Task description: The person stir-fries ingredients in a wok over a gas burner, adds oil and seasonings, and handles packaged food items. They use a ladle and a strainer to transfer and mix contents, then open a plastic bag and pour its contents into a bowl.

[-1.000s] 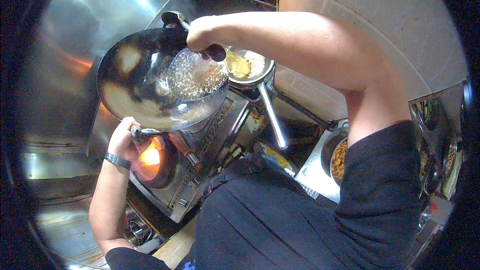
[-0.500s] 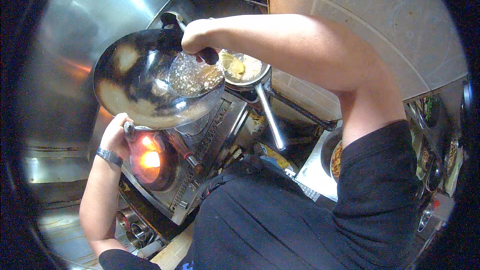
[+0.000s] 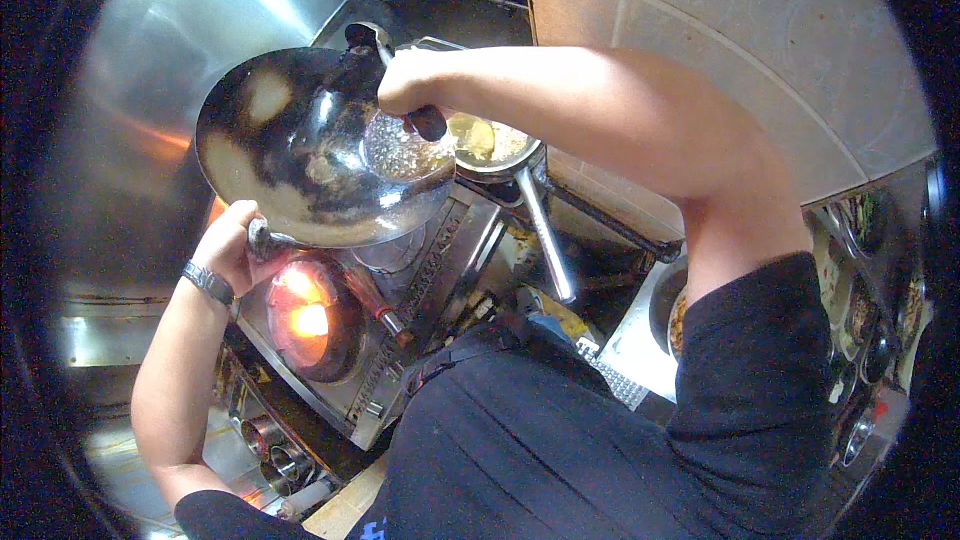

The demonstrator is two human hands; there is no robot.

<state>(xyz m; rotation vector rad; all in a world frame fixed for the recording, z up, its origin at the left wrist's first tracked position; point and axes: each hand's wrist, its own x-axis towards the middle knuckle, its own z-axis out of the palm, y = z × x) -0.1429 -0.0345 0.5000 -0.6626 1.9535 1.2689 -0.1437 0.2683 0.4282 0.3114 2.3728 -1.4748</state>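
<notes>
My left hand (image 3: 233,248) is closed round the stubby grey handle of a large dark wok (image 3: 290,160), lifted off the glowing burner (image 3: 312,318). The wok tilts to the right, and clear bubbly liquid (image 3: 400,148) lies at its right side. Above that side, my right hand (image 3: 408,85) grips a ladle (image 3: 368,37); its dark bowl points away and its black handle end sticks out below my fist. Under the wok's right rim stands a long-handled steel pan (image 3: 535,210) with frothy liquid and a pale yellow lump (image 3: 472,137). The wok's rim hides part of this pan.
A brush-like tool with a metal ferrule (image 3: 388,318) lies beside the burner. Steel cans (image 3: 270,450) sit below the stove's left edge. A tiled wall (image 3: 720,40) rises at the right; a container of brown food (image 3: 676,315) is by my right sleeve. Metal sheeting (image 3: 150,140) lines the left.
The wok has moved slightly right and away, tilting more. Its pool of liquid is smaller. Both hands have shifted with it, my left hand rising away from the burner.
</notes>
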